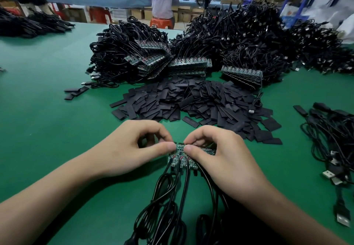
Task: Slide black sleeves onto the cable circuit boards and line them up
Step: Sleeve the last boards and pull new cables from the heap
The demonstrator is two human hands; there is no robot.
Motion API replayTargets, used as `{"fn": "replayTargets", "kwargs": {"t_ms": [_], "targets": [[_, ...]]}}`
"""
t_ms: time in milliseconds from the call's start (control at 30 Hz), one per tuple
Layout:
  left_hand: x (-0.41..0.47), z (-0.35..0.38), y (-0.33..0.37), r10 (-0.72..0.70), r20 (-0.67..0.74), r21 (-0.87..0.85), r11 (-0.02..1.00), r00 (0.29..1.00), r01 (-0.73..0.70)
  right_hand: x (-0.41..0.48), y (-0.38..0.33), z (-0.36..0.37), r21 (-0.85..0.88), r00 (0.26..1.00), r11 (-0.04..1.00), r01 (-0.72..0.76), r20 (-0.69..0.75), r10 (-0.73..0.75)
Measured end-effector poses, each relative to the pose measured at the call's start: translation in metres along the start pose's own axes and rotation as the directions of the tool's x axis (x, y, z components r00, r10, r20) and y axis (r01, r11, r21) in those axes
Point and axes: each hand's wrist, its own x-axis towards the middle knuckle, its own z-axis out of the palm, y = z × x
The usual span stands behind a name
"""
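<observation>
The small green circuit boards (179, 157) lay in a short row on the worktop (47, 110), between both hands. The left hand (138, 147) and the right hand (216, 152) each pinched the row's far edge, thumb against curled fingers (191, 149). I could not tell whether the left hand also held a sleeve.

An uneven pull would probably skew the row. A tug on the glossy, round cables (172, 196) could strain the thin red leads. A limp sleeve might snag on the boards' studded, rigid faces.

The black sleeves (191, 101) were flat, matte rectangles heaped just beyond the hands. Behind them stood stacked boards (189, 65) and tangled cable heaps (249, 39).
</observation>
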Motion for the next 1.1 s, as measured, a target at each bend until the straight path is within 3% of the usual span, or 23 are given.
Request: {"fn": "replayTargets", "kwargs": {"t_ms": [100, 267, 400, 567, 800, 1100], "targets": [[0.0, 0.003, 0.004, 0.02, 0.067, -0.037, 0.999, 0.998, -0.017, 0.0, -0.002, 0.0, 0.07, 1.0, 0.997, -0.012, -0.023, 0.014], [-0.001, 0.005, 0.003, 0.071, 0.102, -0.145, 0.988, 0.992, -0.056, 0.003, -0.002, -0.005, 0.019, 0.992, 0.999, -0.048, 0.117, 0.045], [-0.001, 0.004, 0.005, 0.066, 0.172, -0.325, 0.946, 0.983, -0.007, 0.009, -0.005, -0.011, 0.178, 0.965, 0.979, -0.095, 0.257, 0.047], [-0.001, 0.002, 0.005, 0.077, 0.197, -0.456, 0.889, 0.977, 0.022, 0.012, -0.009, -0.015, 0.338, 0.949, 0.933, -0.125, 0.314, 0.014], [0.0, -0.001, 0.009, 0.098, 0.213, -0.42, 0.907, 0.972, 0.0, 0.012, -0.012, -0.016, 0.388, 0.943, 0.912, -0.136, 0.332, -0.001], [-0.003, 0.001, 0.01, 0.154, 0.13, -0.21, 0.97, 0.979, -0.125, 0.007, -0.016, -0.018, 0.104, 0.954, 0.995, 0.013, 0.298, -0.043]]}}
